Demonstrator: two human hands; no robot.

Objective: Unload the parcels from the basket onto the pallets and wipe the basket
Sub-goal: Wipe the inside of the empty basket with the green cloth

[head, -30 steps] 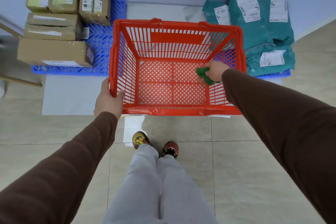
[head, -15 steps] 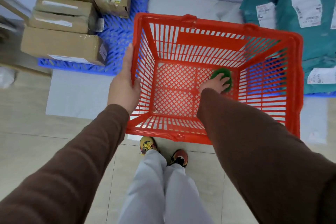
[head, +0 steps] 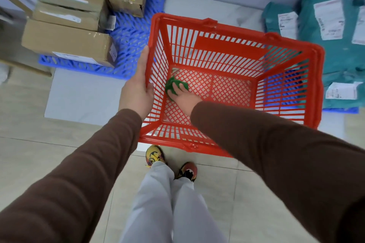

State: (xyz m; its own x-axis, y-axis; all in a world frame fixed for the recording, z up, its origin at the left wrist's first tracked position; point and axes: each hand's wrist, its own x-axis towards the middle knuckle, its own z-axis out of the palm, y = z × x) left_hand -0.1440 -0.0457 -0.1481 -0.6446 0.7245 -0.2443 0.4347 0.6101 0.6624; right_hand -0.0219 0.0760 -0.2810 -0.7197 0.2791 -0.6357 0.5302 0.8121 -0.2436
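Observation:
A red plastic basket [head: 233, 31] stands on the floor in front of me with no parcels inside. My left hand [head: 138, 87] grips its left rim, thumb over the edge. My right hand [head: 182, 94] reaches down inside and presses a green cloth [head: 170, 87] flat against the basket's mesh bottom near the left wall. Brown cardboard parcels [head: 67, 43] are stacked on a blue pallet [head: 130, 39] at the left. Teal bagged parcels [head: 335, 49] lie on another blue pallet [head: 339, 110] at the right.
My feet in coloured shoes [head: 154, 157] stand just behind the basket on the tiled floor. A pale wall runs behind both pallets. A wooden frame piece [head: 17, 2] leans at the far left. A white floor panel [head: 83, 96] lies under the basket.
My right hand has swept the green cloth from the basket's right side across the bottom to the left side. My left hand has kept its hold on the left rim. The view has shifted.

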